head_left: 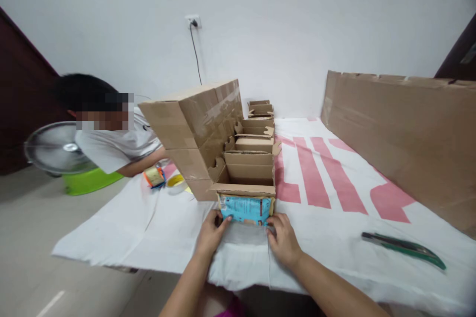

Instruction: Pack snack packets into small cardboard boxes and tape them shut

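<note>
A light-blue printed packet [245,209] stands upright against the front of the nearest open cardboard box [250,172], close to the table's near edge. My left hand [212,229] pinches the packet's lower left corner between thumb and fingers. At the lower right corner my right hand [283,237] grips it the same way. Beyond that box, several more open boxes run in a row towards the wall. Just left of the row rises a stack of closed, taped cardboard boxes [186,131].
On the right, a green utility knife [405,248] lies on the white and pink cloth [312,173], before a long cardboard wall [401,138]. To the left are a tape roll [176,183], an orange-blue packet [154,177], a leaning person [107,143] and a fan [55,148].
</note>
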